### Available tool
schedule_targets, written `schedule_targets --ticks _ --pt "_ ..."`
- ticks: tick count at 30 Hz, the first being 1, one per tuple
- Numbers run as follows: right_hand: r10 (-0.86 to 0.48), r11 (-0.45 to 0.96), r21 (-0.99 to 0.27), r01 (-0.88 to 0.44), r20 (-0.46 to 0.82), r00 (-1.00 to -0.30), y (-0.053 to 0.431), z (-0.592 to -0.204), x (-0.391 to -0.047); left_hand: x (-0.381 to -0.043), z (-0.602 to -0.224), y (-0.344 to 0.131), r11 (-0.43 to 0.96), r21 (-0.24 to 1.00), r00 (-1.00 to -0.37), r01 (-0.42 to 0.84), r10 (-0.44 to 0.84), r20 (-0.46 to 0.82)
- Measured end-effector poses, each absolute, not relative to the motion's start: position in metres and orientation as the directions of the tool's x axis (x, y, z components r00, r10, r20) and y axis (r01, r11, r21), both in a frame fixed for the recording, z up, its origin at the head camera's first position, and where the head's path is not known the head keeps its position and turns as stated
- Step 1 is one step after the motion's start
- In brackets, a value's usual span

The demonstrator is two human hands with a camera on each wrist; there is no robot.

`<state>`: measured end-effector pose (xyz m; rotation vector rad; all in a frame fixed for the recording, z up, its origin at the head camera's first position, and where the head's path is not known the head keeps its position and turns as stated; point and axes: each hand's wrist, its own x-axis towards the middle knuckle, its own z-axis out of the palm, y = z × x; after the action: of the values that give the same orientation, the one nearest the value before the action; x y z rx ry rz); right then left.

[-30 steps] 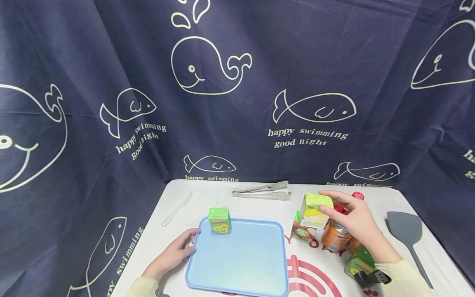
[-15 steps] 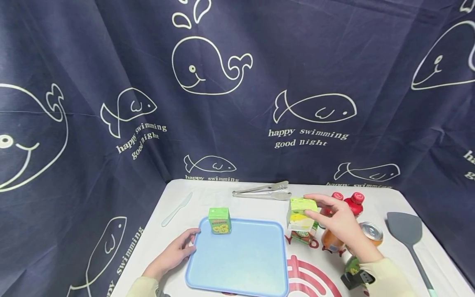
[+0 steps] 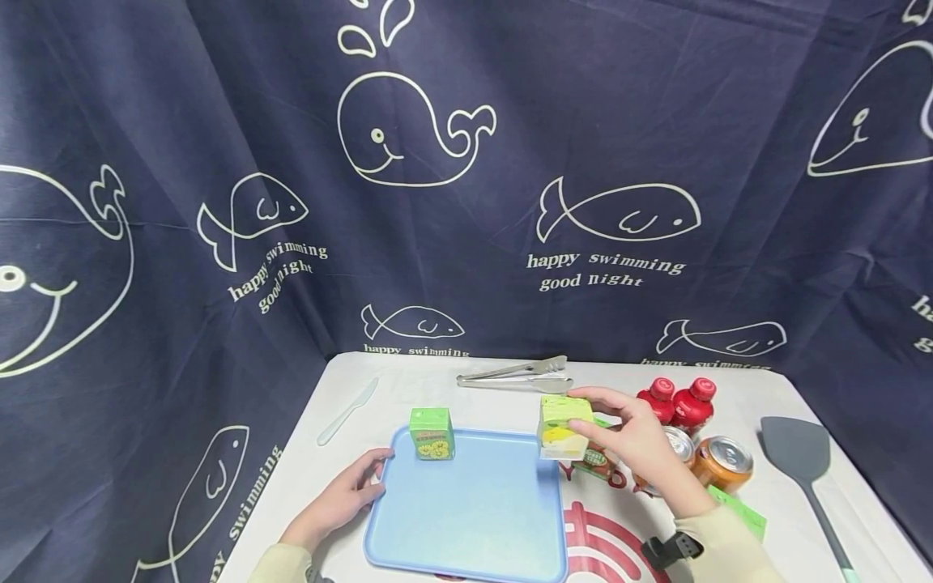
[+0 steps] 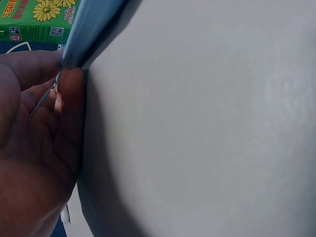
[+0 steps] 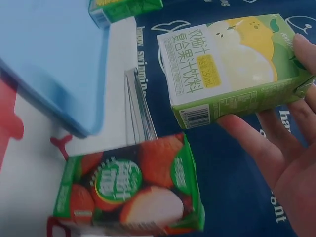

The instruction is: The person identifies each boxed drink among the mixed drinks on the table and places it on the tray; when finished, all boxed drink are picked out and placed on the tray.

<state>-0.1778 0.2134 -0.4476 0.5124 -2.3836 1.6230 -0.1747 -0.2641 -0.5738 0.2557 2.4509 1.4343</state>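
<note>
Carton, yellow-green [image 3: 561, 439], has shifted left over the last second, from above the drinks cluster to the tray's far right corner. Right hand [image 3: 637, 437] holds it, thumb on one side, fingers on the other, so grip is about carton-wide. Carton is off the bench; gap to tray hard to judge. Left hand [image 3: 342, 495] unchanged: fingers curled at the rim of the blue tray [image 3: 466, 510], narrow hold, left side.

Reads as mid-carry: carton brought up to the tray, not released. Green carton [image 3: 432, 437] already stands on the tray near its far left corner, same spot as before. Red-green carton [image 5: 128, 187] sits on the bench just beside the tray, partly hidden by the right hand in the head view.

With the arm further left, two red-capped bottles [image 3: 693, 406] and two orange cans [image 3: 723, 463] show better, standing close together. Another green box [image 3: 739, 512] partly behind the right sleeve [image 3: 729, 546].

Bench [image 3: 415, 389]: white cover, red print. Metal tongs [image 3: 510, 377] at far edge, pale knife [image 3: 348, 413] far left, grey spatula [image 3: 794, 445] far right. Navy curtain [image 3: 466, 259] with white whales, fish and lettering behind and both sides.
</note>
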Motion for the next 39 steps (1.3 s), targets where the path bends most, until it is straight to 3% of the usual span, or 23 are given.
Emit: schedule_targets --ticks 24,33,39 --pt "-0.218 0.263 -0.895 -0.360 0.308 -0.926 0.155 -0.474 -0.180 -0.173 -0.572 -0.264 0.488 0.873 -0.943 0.007 0.294 -0.157" --pt "-0.270 0.128 -0.944 -0.303 0.260 -0.927 0.131 -0.484 -0.178 -0.175 -0.574 -0.265 0.494 0.870 -0.943 0.009 0.293 -0.157" --pt "-0.287 0.123 -0.952 -0.282 0.238 -0.928 0.119 -0.495 -0.178 -0.176 -0.575 -0.266 0.500 0.866 -0.942 0.008 0.293 -0.161"
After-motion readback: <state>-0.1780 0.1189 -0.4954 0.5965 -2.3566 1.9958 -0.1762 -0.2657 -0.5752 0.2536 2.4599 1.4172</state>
